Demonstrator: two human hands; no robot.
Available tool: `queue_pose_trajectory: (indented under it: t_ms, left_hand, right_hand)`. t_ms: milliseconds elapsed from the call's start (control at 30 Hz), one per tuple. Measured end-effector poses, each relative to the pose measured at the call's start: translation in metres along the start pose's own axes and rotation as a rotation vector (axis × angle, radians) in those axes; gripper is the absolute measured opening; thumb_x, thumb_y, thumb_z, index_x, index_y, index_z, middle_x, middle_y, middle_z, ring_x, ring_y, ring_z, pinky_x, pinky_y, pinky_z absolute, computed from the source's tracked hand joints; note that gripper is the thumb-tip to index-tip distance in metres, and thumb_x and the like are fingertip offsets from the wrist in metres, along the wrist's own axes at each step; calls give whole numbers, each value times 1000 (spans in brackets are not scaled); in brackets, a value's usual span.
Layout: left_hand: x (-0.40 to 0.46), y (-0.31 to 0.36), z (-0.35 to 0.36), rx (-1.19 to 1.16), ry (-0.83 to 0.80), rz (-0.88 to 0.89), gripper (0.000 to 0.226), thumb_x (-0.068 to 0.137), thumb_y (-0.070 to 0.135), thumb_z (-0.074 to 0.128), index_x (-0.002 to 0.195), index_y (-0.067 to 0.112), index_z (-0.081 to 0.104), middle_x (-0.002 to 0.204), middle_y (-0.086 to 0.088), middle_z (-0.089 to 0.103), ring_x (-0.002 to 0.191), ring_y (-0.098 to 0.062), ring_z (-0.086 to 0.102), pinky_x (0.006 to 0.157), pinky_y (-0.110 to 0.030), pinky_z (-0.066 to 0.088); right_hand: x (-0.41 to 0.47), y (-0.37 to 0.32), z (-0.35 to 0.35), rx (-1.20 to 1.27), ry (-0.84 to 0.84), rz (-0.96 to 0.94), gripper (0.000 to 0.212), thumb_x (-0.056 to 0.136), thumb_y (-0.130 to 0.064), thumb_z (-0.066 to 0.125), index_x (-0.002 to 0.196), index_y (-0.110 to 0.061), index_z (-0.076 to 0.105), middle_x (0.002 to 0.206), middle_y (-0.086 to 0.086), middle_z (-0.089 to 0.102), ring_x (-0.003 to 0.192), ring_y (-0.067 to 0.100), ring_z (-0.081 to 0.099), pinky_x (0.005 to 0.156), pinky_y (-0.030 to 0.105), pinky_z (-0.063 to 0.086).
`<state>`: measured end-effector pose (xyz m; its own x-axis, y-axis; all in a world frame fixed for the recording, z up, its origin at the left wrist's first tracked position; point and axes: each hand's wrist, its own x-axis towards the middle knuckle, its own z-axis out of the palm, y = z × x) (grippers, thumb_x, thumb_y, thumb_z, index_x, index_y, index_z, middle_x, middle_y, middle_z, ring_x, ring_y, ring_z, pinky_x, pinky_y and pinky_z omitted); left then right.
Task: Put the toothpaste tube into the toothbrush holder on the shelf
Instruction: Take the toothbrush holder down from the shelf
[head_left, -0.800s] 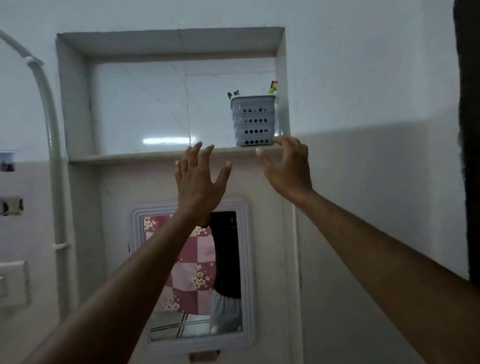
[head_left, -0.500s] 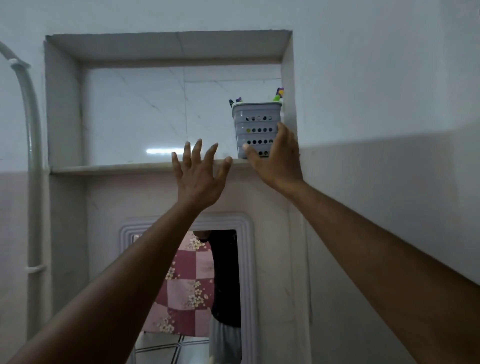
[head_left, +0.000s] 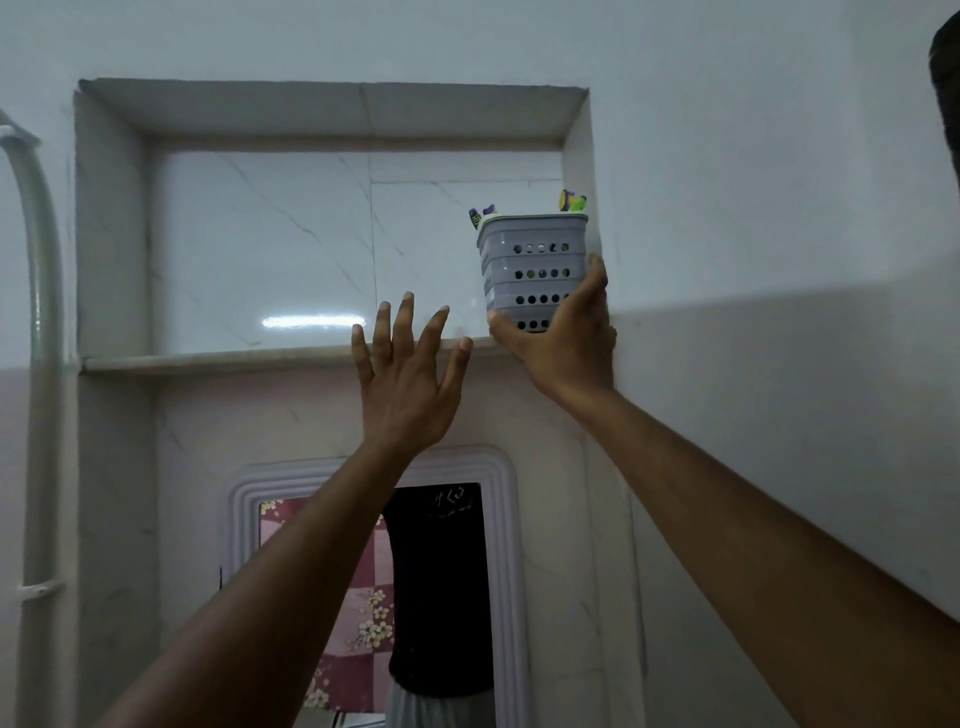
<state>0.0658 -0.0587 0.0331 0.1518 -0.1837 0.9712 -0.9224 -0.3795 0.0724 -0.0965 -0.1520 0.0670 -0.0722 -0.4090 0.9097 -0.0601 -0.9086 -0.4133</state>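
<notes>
A grey perforated toothbrush holder (head_left: 530, 260) stands at the right end of a marble shelf (head_left: 218, 358) inside a wall niche. Coloured brush tips (head_left: 570, 200) stick out of its top. My right hand (head_left: 563, 338) wraps around the holder's lower part, thumb on its left side and fingers on its right. Just below the shelf edge, left of the holder, my left hand (head_left: 405, 384) is raised with fingers spread and holds nothing. No toothpaste tube is visible.
The niche's right wall (head_left: 576, 156) sits right against the holder. A white-framed mirror (head_left: 374, 597) hangs below the shelf. A grey pipe (head_left: 39, 338) runs down the left wall.
My right hand has risen from the shelf edge and closed around the holder's base. The left hand rose slightly toward the shelf edge. The view tilted upward.
</notes>
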Motion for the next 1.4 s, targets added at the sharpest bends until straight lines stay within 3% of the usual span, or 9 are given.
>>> queue_pose_trajectory:
  t_ms: [200,333,467,833,1033,1300,1400]
  left_hand:
    - [-6,11,-23,-210,-70,-104,63,109,63,36,162,30,44,177,0,27,167,-20,11,134,-47,-8]
    - [-25,21,-41,-390,-29,-121,61,108,61,43,159,28,48,170,3,41,160,-18,31,133,-53,15]
    - [-55,25,-55,-400,-81,-65,61,108,62,45,158,27,48,164,3,48,152,-20,44,126,-54,33]
    - [-217,-14,-48,-443,-338,-116,59,106,61,50,149,23,59,150,3,62,139,-15,55,111,-49,51]
    - [-342,-24,-47,-414,-528,-294,59,107,59,53,151,20,57,149,-1,62,136,-16,58,110,-37,48]
    - [-487,-34,-61,-376,-752,-447,53,106,58,55,144,22,62,144,2,65,133,-18,60,112,-44,46]
    - [-532,-43,-65,-367,-783,-556,54,106,57,56,145,20,62,143,0,65,131,-20,63,111,-43,50]
  right_hand:
    - [-7,-20,-25,161,93,14,146,64,-72,94,172,-15,13,168,6,44,150,28,52,115,52,55]
    - [-32,-26,-41,218,123,-1,138,63,-69,97,167,-15,24,164,3,50,147,23,57,111,47,58]
    - [-71,-21,-56,232,121,6,134,63,-65,100,165,-16,28,161,1,54,145,21,60,110,46,59]
    - [-259,39,-73,251,-84,273,130,64,-59,104,165,-17,34,158,3,57,146,22,60,114,49,56]
    - [-383,70,-85,222,-247,522,126,63,-56,106,161,-23,36,153,2,58,142,25,60,114,50,55]
    - [-513,99,-107,78,-448,758,129,60,-61,101,162,-19,34,155,8,53,146,33,51,119,54,49]
    - [-548,107,-114,-39,-531,800,131,54,-69,89,161,-19,34,154,6,49,146,31,44,119,48,41]
